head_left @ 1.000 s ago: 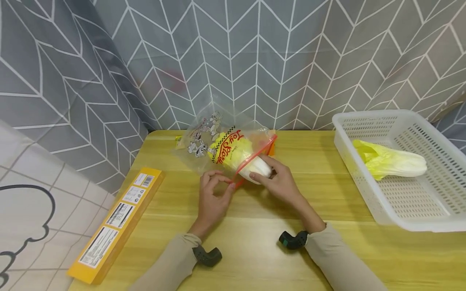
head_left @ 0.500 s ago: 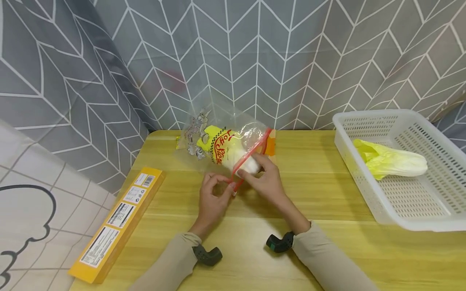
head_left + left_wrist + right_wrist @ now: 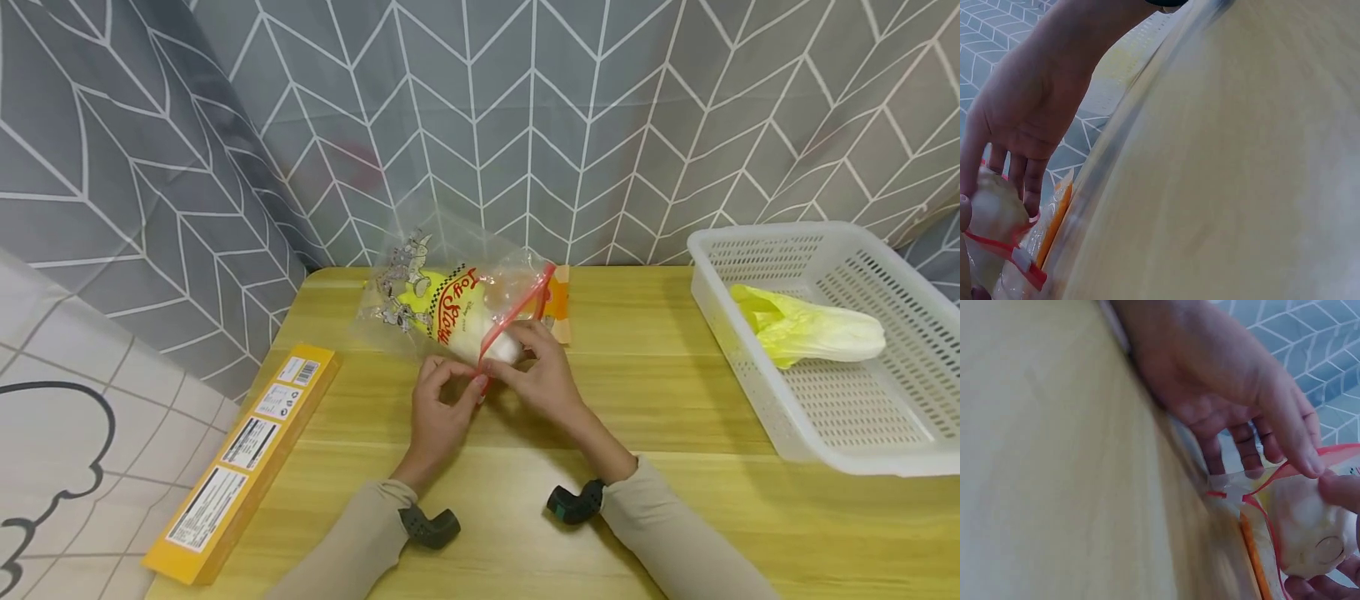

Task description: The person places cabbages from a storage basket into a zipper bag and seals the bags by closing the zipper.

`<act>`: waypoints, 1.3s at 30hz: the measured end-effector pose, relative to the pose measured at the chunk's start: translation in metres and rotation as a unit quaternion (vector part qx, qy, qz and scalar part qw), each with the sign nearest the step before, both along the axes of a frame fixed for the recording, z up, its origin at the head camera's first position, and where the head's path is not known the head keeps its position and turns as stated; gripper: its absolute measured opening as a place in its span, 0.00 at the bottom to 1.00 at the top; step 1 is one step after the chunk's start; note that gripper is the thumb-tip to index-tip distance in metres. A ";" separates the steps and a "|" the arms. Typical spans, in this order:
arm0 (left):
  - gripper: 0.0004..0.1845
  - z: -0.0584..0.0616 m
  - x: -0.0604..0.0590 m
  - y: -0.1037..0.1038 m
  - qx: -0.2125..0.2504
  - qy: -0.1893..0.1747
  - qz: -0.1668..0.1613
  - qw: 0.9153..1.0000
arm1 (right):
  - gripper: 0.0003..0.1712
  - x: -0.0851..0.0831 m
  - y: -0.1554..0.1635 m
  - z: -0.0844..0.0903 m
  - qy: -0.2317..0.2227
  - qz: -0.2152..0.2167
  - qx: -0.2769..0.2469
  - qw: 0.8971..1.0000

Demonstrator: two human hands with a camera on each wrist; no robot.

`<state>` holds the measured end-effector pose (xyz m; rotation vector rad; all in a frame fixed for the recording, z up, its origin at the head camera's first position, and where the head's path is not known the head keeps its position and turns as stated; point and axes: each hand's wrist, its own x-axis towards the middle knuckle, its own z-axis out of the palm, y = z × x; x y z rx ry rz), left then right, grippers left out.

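Observation:
A clear zip bag (image 3: 457,308) with a red seal strip and "Toy Story" print lies at the back of the table. Inside it is a napa cabbage (image 3: 504,347), yellow leaves deep in the bag and white base at the mouth. My left hand (image 3: 441,412) pinches the near corner of the red strip between thumb and fingers, as the right wrist view also shows. With thumb and fingers on either side of the white base, my right hand (image 3: 549,375) holds the cabbage at the bag's mouth. Its thumb is close beside my left thumb.
A white perforated basket (image 3: 795,454) at the right holds another napa cabbage (image 3: 825,332). A long yellow box (image 3: 243,458) with white labels lies along the left edge. Partly behind the bag is an orange patterned packet (image 3: 557,304). A grey patterned curtain (image 3: 525,125) hangs behind the table.
My right hand has moved left and pushed the cabbage deeper into the bag; its thumb is now at the red strip. The left hand has stayed at the bag's corner.

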<state>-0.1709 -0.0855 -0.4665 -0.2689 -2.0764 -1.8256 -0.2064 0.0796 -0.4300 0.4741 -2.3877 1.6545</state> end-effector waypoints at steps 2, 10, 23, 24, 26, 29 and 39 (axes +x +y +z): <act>0.04 0.007 0.002 0.001 -0.002 0.002 0.002 1.000 | 0.26 0.000 0.000 0.001 -0.025 0.005 -0.043 0.999; 0.05 0.001 -0.001 -0.003 0.019 0.013 -0.020 1.000 | 0.33 0.002 -0.002 0.007 0.017 -0.004 -0.095 0.995; 0.05 0.000 -0.002 -0.003 -0.014 0.007 -0.023 1.000 | 0.25 -0.003 0.000 0.004 -0.024 0.008 -0.009 1.000; 0.05 0.000 -0.002 -0.003 -0.016 0.005 -0.023 1.000 | 0.25 -0.003 0.000 0.003 -0.025 0.007 -0.012 1.000; 0.05 0.000 -0.001 -0.003 -0.015 0.000 -0.023 1.000 | 0.25 -0.004 -0.001 0.001 -0.020 0.009 -0.020 1.000; 0.05 -0.001 -0.001 -0.003 -0.008 -0.002 -0.018 1.000 | 0.27 -0.004 -0.001 -0.003 -0.004 0.024 -0.023 0.999; 0.05 -0.001 -0.003 -0.003 -0.009 0.005 0.009 1.000 | 0.28 -0.003 -0.005 -0.015 0.004 0.017 -0.082 0.996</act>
